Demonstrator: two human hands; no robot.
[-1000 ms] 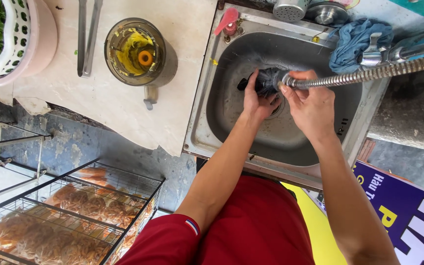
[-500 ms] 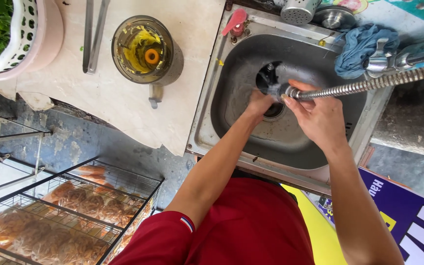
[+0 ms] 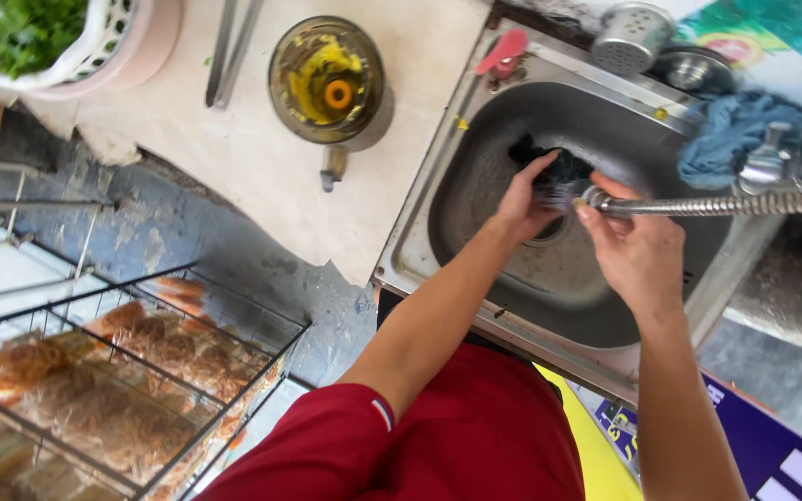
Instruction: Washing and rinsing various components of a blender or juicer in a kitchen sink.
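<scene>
1 left hand (image 3: 523,199) grips 1 dark item (image 3: 563,172) over the sink (image 3: 475,199) drain | 1 right hand (image 3: 638,250) closed on 1 metal spray hose (image 3: 717,206) | worktop (image 3: 252,158): 1 blender jar (image 3: 327,79), 1 blue cloth (image 3: 740,130)

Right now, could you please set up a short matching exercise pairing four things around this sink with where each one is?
Things:
1. dark item
2. metal spray hose
3. blue cloth
4. blender jar

Places:
A. standing on the pale counter beside the sink, with yellow residue inside
B. held by the left hand over the sink basin
C. bunched on the sink rim by the tap
D. gripped at its end by the right hand

Pairs: 1-B, 2-D, 3-C, 4-A
</scene>
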